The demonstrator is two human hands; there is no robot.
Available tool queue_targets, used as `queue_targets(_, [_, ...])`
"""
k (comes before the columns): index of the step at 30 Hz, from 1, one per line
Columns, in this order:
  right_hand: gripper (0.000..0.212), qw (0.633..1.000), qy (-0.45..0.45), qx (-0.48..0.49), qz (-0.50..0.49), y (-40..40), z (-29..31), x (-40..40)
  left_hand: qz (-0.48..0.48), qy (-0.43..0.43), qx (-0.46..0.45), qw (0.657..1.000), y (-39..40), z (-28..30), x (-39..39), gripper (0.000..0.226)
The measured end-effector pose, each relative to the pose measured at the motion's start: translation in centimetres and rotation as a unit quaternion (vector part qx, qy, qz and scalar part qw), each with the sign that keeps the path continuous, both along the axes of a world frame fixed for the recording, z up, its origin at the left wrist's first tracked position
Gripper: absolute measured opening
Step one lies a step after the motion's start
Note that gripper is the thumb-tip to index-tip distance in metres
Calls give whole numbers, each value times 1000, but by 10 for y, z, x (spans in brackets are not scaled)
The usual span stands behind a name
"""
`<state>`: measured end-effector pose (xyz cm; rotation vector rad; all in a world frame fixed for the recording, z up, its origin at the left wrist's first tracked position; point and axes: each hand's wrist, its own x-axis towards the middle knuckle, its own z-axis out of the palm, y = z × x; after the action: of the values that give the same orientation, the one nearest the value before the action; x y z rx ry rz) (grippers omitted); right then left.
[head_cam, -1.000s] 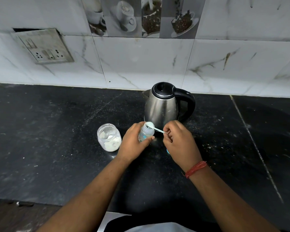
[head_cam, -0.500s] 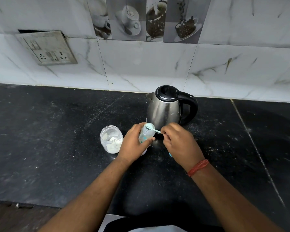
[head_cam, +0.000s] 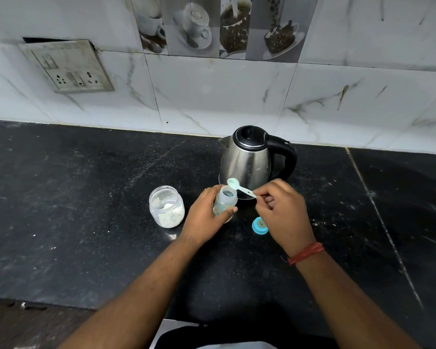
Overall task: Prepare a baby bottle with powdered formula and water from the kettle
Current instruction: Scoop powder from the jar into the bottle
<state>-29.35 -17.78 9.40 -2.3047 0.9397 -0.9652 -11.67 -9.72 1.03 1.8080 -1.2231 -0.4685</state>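
Landmark: the kettle [head_cam: 247, 159], standing upright on the black counter [head_cam: 61, 197] near the tiled wall [head_cam: 212, 96]. Nearest the camera, in front of the kettle, lies a blue cap [head_cam: 259, 225]. The left hand [head_cam: 207, 217] grips the uncapped baby bottle [head_cam: 224, 201] just in front of the kettle. The right hand [head_cam: 280, 210] pinches a scoop [head_cam: 239, 188], bowl above the bottle mouth. The powder jar [head_cam: 166, 206] stands open, front-left of the kettle.

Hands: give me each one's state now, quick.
Left hand: grips the baby bottle.
Right hand: pinches the scoop by its handle.
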Motion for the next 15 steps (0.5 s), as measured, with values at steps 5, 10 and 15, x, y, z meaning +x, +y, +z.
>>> queue_targets(5, [20,937,-126,315,-85,1,3,-10,-14,19,29,999,-4,-8,-9,47])
queue_targets(10, [16,884,-172,418,-118,-1,-11,-20,-43,14,63,997,-13,-17,-20,46])
queue_targets(15, [13,867,-186,441,-136,-4,-16,-29,-61,24,85,994,-20,-28,-24,49])
